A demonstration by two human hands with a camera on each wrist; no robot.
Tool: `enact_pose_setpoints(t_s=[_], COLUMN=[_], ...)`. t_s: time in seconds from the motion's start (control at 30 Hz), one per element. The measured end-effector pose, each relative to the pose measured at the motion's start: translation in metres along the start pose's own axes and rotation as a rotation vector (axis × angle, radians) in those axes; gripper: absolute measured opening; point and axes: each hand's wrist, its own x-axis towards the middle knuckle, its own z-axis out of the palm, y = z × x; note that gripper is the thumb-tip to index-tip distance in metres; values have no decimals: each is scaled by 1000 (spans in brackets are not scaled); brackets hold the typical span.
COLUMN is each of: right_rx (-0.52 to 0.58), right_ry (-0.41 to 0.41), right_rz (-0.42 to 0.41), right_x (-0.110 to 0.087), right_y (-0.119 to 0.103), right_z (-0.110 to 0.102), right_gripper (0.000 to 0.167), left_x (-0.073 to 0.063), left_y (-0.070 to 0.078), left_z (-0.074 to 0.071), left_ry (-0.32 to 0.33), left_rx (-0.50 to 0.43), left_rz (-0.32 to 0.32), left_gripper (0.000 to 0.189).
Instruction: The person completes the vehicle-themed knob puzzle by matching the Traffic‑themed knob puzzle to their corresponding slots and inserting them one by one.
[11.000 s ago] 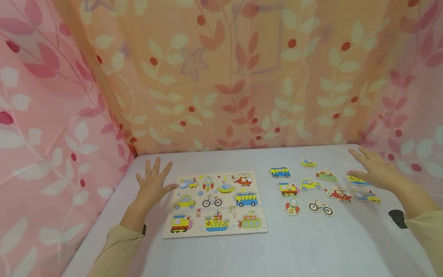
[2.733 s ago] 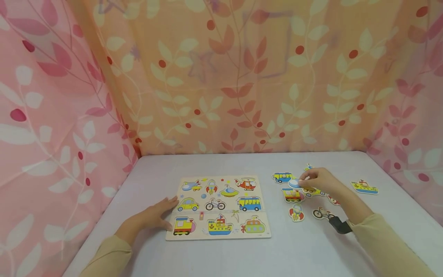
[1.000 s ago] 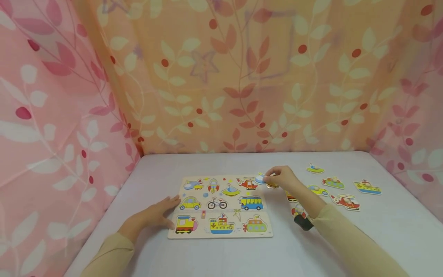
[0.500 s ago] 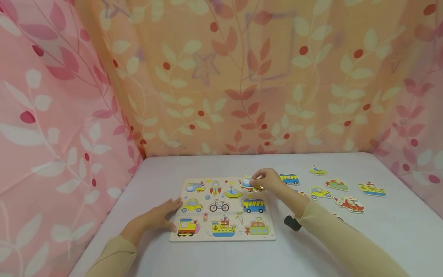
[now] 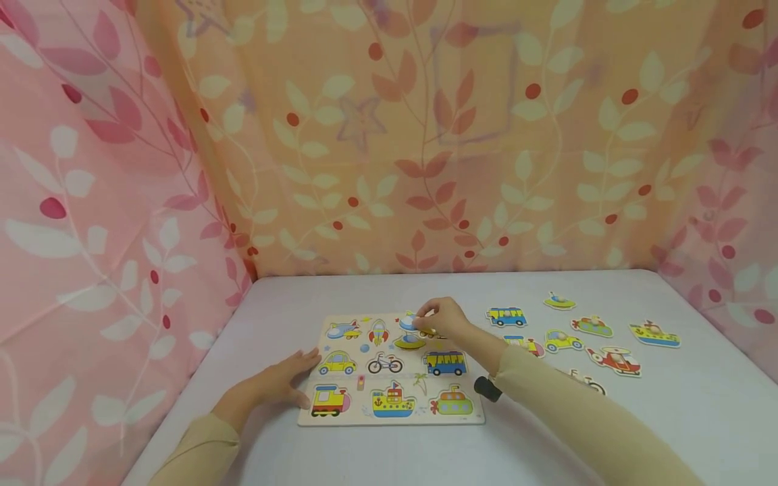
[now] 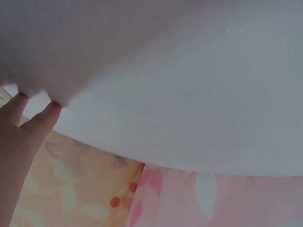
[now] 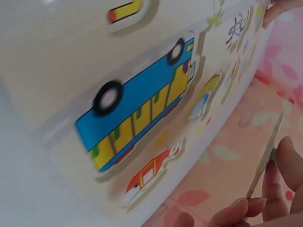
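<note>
My right hand [image 5: 446, 320] pinches a blue-and-yellow airplane puzzle piece [image 5: 408, 320] above the far side of the puzzle board [image 5: 425, 420], where it overlaps the flying saucer picture. In the right wrist view the airplane piece [image 7: 266, 153] is edge-on, thumb and fingertips [image 7: 284, 153] at its small knob. The printed bus [image 7: 135, 111] and helicopter [image 7: 151, 172] recesses lie beyond it. My left hand [image 5: 282, 378] rests against the board's left edge with fingers extended. The left wrist view shows only part of the left hand [image 6: 21, 132], fingertips near the white tabletop.
Right of the board lie loose pieces: bus [image 5: 506, 316], flying saucer [image 5: 559, 302], submarine [image 5: 592, 327], car [image 5: 563, 340], boat [image 5: 654, 333], helicopter [image 5: 615, 361], train [image 5: 524, 344] and bicycle [image 5: 588, 383], partly covered by the right sleeve [image 5: 559, 398]. Patterned curtains [image 5: 389, 169] surround the table.
From hovering over the table, my left hand came down to the board's left edge. My right hand took the airplane piece from the loose group and carried it left over the board.
</note>
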Motion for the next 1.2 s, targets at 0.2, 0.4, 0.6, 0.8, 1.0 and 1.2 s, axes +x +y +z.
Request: enact_pose_setpoints(t_s=[0.2,0.4,0.6,0.8,1.0,1.2], right_rx=[62,141,44,30,65,7], right_ry=[-28,-54,-57,-65,-94,-79], right_rz=[1,6,-42,-51,-15,-60], right_x=[3,8,17,28,31,37], right_y=[-8,-13,-19,-27,-37,-46], right_z=[16,30,45,64,83,98], right_gripper=[11,11,15,14,14,17], left_x=[-2,0,-1,-2,-2,-1], left_y=[2,1,3,2,3,0], left_z=[-1,-1,-1,1,0,2], left_ry=[2,-1,-1,5,3,10], left_rx=[21,36,21,30,20,38], left_rz=[0,7,-5,-9,8,15], left_gripper=[92,91,92,90,89,90])
